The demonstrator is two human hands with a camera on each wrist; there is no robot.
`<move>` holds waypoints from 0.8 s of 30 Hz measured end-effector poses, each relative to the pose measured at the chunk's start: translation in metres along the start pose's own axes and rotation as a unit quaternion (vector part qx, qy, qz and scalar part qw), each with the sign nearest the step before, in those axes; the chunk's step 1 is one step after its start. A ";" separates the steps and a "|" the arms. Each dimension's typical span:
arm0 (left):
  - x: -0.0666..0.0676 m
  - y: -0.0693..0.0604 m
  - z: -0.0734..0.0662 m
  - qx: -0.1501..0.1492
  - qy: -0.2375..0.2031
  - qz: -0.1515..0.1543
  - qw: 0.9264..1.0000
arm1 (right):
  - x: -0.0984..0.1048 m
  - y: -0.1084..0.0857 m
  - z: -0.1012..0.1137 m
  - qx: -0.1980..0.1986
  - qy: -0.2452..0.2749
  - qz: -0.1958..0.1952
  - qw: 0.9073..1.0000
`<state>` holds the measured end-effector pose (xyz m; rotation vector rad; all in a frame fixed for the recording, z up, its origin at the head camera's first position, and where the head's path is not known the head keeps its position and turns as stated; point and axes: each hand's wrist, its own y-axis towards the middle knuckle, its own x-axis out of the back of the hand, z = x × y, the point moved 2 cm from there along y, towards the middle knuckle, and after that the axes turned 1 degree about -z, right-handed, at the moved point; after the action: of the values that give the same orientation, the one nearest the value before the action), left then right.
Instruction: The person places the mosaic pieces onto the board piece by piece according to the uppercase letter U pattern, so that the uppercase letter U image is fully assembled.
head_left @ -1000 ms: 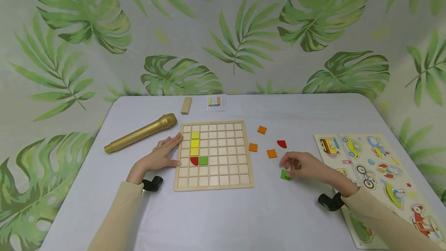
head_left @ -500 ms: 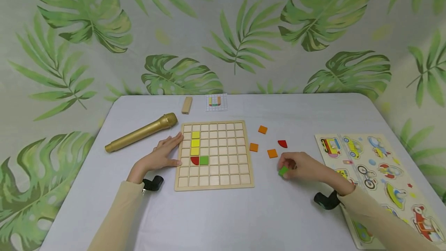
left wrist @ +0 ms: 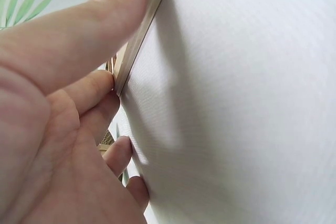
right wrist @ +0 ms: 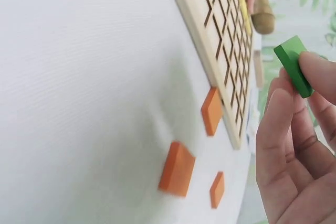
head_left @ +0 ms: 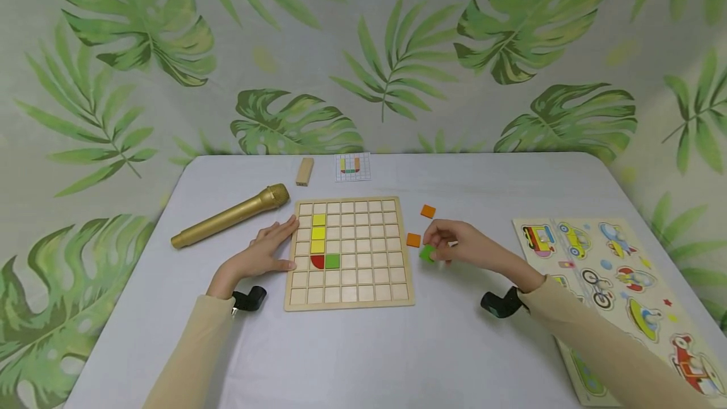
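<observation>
My right hand (head_left: 462, 245) pinches a green square tile (right wrist: 289, 62) between thumb and fingertips, above the table just right of the wooden grid board (head_left: 366, 306). My left hand (head_left: 258, 257) rests against the board's left edge, fingers and thumb touching the rim (left wrist: 137, 40). On the board lie a column of yellow squares (head_left: 318, 233), a red quarter-circle (head_left: 317, 262) under them, and a green square (head_left: 332, 261) beside the red. Orange square tiles (head_left: 428, 211) lie right of the board; the right wrist view shows three, one (right wrist: 177, 169) nearest the camera.
A gold microphone (head_left: 230, 216) lies left of the board. Behind it are a small wooden block (head_left: 304, 171) and a pattern card (head_left: 352, 168) with a coloured U shape. A picture puzzle board (head_left: 625, 283) lies at the right, partly under the right forearm.
The right hand picked the green tile up off the table and carried it left toward the board. It now hides the loose red piece and one orange tile. The left hand stayed put.
</observation>
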<state>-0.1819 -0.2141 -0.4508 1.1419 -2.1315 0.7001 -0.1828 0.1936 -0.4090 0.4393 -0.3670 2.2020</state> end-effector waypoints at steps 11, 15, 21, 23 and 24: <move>0.001 -0.001 0.001 0.003 0.005 0.001 1.000 | -0.025 0.047 0.022 0.033 0.011 0.005 0.999; 0.001 0.000 0.001 0.001 0.003 0.001 1.000 | -0.037 0.065 0.027 0.044 0.004 0.004 0.999; 0.000 0.000 0.002 0.004 0.005 0.001 1.000 | -0.059 0.088 0.031 0.084 -0.032 0.021 0.996; 0.000 0.000 0.002 0.005 0.005 0.001 1.000 | -0.066 0.093 0.031 0.085 -0.041 0.026 0.995; 0.000 0.000 0.001 0.005 0.005 0.001 1.000 | -0.069 0.095 0.031 0.082 -0.047 0.029 0.995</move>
<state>-0.1821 -0.2153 -0.4513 1.1396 -2.1230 0.7156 -0.2113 0.0766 -0.4209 0.6297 -0.2511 2.2823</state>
